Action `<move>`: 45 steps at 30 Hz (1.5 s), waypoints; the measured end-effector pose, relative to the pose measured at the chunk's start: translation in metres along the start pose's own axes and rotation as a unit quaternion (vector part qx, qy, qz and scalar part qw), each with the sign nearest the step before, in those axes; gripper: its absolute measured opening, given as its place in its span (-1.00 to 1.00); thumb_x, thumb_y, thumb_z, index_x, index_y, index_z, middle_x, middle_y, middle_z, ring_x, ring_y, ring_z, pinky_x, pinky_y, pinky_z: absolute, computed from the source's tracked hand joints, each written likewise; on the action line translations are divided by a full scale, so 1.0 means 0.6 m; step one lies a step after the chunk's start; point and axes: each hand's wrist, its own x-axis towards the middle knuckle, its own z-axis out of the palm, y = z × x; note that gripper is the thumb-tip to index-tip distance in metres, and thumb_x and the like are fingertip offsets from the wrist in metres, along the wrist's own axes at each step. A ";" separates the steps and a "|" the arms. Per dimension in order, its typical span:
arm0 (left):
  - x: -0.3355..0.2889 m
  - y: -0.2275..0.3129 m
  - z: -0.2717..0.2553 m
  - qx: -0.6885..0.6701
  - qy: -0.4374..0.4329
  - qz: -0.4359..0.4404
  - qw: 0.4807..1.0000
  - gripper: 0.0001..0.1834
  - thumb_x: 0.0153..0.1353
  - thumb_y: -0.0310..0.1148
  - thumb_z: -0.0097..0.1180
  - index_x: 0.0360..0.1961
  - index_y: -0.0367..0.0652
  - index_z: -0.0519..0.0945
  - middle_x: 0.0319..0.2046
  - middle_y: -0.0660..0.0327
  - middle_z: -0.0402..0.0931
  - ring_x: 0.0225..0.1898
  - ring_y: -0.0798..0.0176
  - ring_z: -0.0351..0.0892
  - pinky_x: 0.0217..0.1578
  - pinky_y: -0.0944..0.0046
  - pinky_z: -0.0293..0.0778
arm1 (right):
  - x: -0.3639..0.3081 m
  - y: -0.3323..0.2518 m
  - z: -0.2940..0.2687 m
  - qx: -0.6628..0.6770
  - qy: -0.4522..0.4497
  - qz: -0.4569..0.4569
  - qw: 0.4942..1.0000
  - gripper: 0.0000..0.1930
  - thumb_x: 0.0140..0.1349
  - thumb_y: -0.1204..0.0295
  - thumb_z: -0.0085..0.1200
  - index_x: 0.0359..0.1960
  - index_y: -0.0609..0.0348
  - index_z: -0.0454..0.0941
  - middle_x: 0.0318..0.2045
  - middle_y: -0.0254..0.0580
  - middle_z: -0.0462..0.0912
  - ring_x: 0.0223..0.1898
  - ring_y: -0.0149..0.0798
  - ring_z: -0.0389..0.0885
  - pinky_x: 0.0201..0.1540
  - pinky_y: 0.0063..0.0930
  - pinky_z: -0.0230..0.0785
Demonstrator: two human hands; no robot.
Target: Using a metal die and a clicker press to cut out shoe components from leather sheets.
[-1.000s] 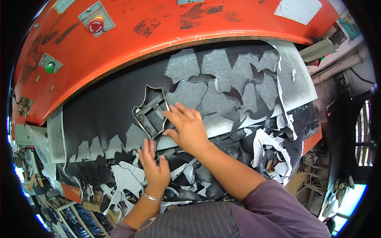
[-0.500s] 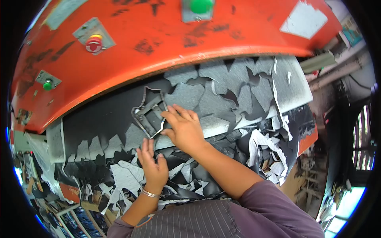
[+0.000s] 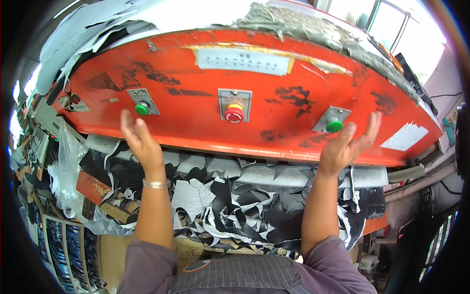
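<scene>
My left hand [image 3: 143,146] is raised with its fingers apart, just below the left green push button [image 3: 142,109] on the red machine panel [image 3: 196,110]. Beside the right green push button [image 3: 334,125], my right hand [image 3: 341,151] has its thumb and fingers spread, the thumb close to the button. Neither hand holds anything. Midway between them sits a red mushroom-shaped button [image 3: 233,114] with a yellow collar. Under the panel's lower edge, a grey pad [image 3: 274,175] carries dark sheet material. The metal cutting die is mostly hidden there, if it is still in place.
Black and white cut scraps [image 3: 240,210] pile up along the near edge of the pad. At the left hangs a clear plastic bag [image 3: 71,166], above a rack [image 3: 68,250] with dark stacked pieces. A pipe [image 3: 416,183] runs along the right side.
Both hands have left the metal cutting die and risen to the panel, one near each green button. The view has tilted up, and the panel now covers most of the pad.
</scene>
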 end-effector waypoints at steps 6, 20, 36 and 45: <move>0.048 0.002 -0.030 0.230 0.024 0.137 0.963 -0.22 0.40 -0.14 -0.23 0.37 -0.42 -0.28 0.40 -0.21 -0.34 0.45 -0.11 -0.38 0.37 -0.05 -0.44 | 0.033 -0.027 -0.027 -0.120 0.102 -0.073 0.985 -0.52 0.36 0.23 -0.09 0.18 0.33 0.26 0.25 0.19 0.18 0.31 0.09 0.08 0.29 0.00 -0.09; -0.353 0.113 -0.295 0.218 -0.467 0.102 0.851 -0.80 0.08 -0.25 0.12 -0.55 -0.13 0.58 -0.54 0.15 0.50 -0.39 0.03 0.49 -0.32 0.07 0.42 | -0.335 -0.304 -0.316 -0.041 -0.670 -0.037 0.740 -0.53 -0.31 0.24 0.41 -0.34 0.12 0.50 -0.39 -0.21 0.52 -0.25 -0.14 0.53 -0.20 -0.32 0.42; -0.143 0.106 -0.214 0.145 -0.792 -0.145 0.575 -0.61 0.20 -0.04 0.06 -0.18 -0.13 0.65 -0.35 0.01 0.63 -0.28 -0.08 0.61 -0.21 0.08 0.50 | -0.190 -0.233 -0.101 0.060 -0.721 0.169 0.670 -0.56 0.08 0.01 0.20 -0.27 0.18 0.64 -0.36 0.00 0.65 -0.31 0.05 0.63 -0.24 -0.21 0.47; -0.175 -0.117 0.022 -0.150 -0.551 -0.410 0.711 -0.56 0.32 -0.27 0.05 0.12 -0.31 0.41 -0.02 0.09 0.52 0.00 0.30 0.49 0.04 0.28 0.39 | -0.349 -0.065 0.105 -0.196 -0.614 0.028 0.764 -0.62 0.09 0.12 0.18 -0.37 0.25 0.51 -0.42 0.04 0.59 -0.30 0.04 0.51 -0.18 -0.11 0.29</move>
